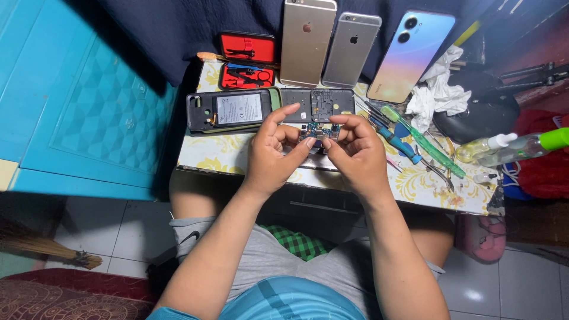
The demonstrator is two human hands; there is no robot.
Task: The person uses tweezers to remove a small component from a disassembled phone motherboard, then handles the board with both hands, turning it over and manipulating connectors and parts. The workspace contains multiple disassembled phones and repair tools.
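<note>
Both hands meet over a small table [225, 155] with a floral cloth. My left hand [274, 153] and my right hand [354, 153] together pinch a small blue circuit board [320, 133] between thumbs and fingertips, just above the cloth. Right behind the board lies a dark phone frame with exposed insides [319, 104]. To its left an opened phone showing its battery [230, 110] rests flat.
Three phones lean face-down at the back: gold [307, 40], grey [351, 48], iridescent blue [410, 54]. A red tool case [248, 60] lies open at the back left. Screwdrivers [415, 135], tweezers, crumpled tissue [437, 89] and plastic bottles [510, 148] crowd the right side. A blue cabinet [77, 101] stands left.
</note>
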